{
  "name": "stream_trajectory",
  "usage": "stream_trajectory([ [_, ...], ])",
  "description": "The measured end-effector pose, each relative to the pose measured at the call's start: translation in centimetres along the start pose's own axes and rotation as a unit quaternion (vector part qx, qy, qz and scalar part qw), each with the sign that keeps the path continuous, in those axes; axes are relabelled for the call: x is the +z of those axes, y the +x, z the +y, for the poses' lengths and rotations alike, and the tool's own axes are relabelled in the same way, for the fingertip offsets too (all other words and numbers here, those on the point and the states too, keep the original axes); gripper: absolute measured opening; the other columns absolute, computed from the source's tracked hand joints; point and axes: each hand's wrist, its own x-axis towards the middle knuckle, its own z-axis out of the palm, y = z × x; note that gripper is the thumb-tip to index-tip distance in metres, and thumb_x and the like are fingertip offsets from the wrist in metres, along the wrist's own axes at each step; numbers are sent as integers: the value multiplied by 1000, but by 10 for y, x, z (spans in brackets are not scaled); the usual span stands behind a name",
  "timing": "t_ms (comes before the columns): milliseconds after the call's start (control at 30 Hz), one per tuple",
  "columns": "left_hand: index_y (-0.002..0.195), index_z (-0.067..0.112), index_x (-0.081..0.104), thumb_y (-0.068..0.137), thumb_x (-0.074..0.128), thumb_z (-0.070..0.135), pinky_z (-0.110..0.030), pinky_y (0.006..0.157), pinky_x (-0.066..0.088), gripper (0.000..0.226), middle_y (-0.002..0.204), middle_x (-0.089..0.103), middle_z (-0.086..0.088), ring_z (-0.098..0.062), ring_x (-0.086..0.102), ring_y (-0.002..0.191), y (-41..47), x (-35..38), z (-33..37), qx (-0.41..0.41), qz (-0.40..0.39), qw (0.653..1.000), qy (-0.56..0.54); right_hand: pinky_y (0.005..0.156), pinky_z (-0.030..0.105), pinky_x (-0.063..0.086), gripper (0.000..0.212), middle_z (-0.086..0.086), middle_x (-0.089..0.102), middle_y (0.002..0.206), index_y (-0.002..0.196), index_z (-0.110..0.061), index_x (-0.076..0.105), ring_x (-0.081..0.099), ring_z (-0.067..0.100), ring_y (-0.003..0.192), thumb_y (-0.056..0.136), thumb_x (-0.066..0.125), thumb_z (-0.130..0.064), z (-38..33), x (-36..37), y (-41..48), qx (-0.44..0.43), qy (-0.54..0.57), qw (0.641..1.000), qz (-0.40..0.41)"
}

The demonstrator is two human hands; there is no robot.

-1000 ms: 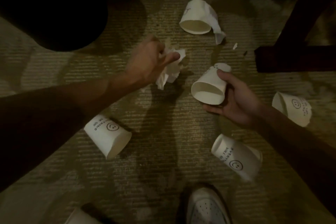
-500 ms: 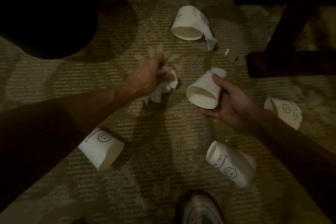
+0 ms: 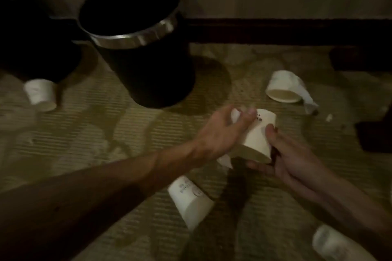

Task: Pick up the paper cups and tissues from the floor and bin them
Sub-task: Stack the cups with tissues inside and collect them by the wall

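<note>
Hands together: the right hand point(image 3: 297, 161) grips a paper cup point(image 3: 257, 133), mouth down, the left hand point(image 3: 218, 133) apparently pinches a tissue point(image 3: 235, 114) against it, and the bin point(image 3: 135, 38) stands at the far edge of the floor point(image 3: 101, 133), nearer the left.

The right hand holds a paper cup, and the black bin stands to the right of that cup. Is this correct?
Not quite: the head view shows the black bin standing to the left of that paper cup. The right hand does hold it.
</note>
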Motion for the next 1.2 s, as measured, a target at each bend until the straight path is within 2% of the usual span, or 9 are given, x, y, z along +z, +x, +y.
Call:
stream_trajectory([
  [100, 118, 27, 53, 88, 56, 66, -30, 74, 57, 49, 103, 62, 11, -6, 63, 90, -16, -40, 11, 24, 55, 998, 8, 84, 48, 58, 44, 5, 74, 111, 122, -25, 60, 72, 22, 101, 85, 50, -46, -17, 47, 7, -57, -74, 995, -29],
  [267, 117, 26, 53, 86, 70, 47, -34, 73, 60, 41, 104, 64, 7, -8, 67, 89, -21, -126, 57, 141, 185, 972, -14, 49, 20, 54, 40, 8, 67, 100, 118, -14, 48, 69, 8, 71, 94, 51, -46, -79, 132, 33, -219, -166, 961, 22],
  [433, 122, 20, 48, 95, 61, 34, -33, 65, 62, 33, 114, 57, 2, -14, 67, 93, -7, -206, 91, 236, 261, 936, -31, 67, 30, 61, 21, -7, 66, 105, 108, -34, 43, 72, 8, 87, 97, 49, -50, -140, 206, 65, -342, -240, 907, -57],
  [567, 125, 20, 44, 99, 56, 29, -22, 63, 56, 30, 115, 52, 4, -11, 60, 97, 22, -248, 82, 210, 302, 930, -7, 83, 36, 56, 29, -10, 62, 116, 128, -34, 43, 62, 11, 105, 102, 42, -46, -145, 236, 106, -374, -422, 826, -23],
  [733, 130, 24, 46, 99, 50, 39, -36, 86, 52, 35, 126, 54, -2, -15, 57, 106, 55, -262, 44, 119, 281, 948, 85, 115, 54, 20, 41, -1, 46, 146, 121, -23, 65, 20, 22, 147, 105, 34, -44, -127, 229, 135, -352, -658, 664, 37],
  [833, 138, 25, 51, 101, 44, 35, -29, 97, 45, 38, 132, 55, 3, -14, 52, 118, 59, -260, 40, 101, 244, 951, 159, 120, 43, 10, 49, -1, 35, 157, 123, -20, 66, 7, 15, 151, 106, 27, -45, -118, 215, 138, -357, -652, 669, 16],
  [933, 132, 27, 60, 103, 42, 27, -7, 78, 37, 35, 125, 55, 8, -4, 49, 110, 52, -256, 39, 103, 241, 937, 230, 110, 23, 6, 43, -5, 33, 158, 129, -20, 63, 9, 10, 151, 106, 32, -40, -115, 204, 129, -401, -612, 681, -4],
  [1067, 112, 32, 67, 98, 52, 34, -32, 100, 40, 21, 116, 41, 0, -17, 43, 114, 28, -245, 25, 132, 284, 891, 327, 113, 21, 14, 36, -8, 44, 151, 131, -20, 61, 22, 6, 146, 102, 47, -37, -97, 183, 102, -469, -548, 692, 4],
  [1200, 98, 18, 64, 94, 55, 40, -28, 77, 44, 24, 101, 45, 0, -12, 49, 92, -16, -208, 14, 226, 360, 838, 343, 108, 21, 34, 26, -5, 59, 131, 119, -18, 66, 46, 6, 130, 99, 55, -31, -57, 147, 68, -495, -508, 704, -18],
])
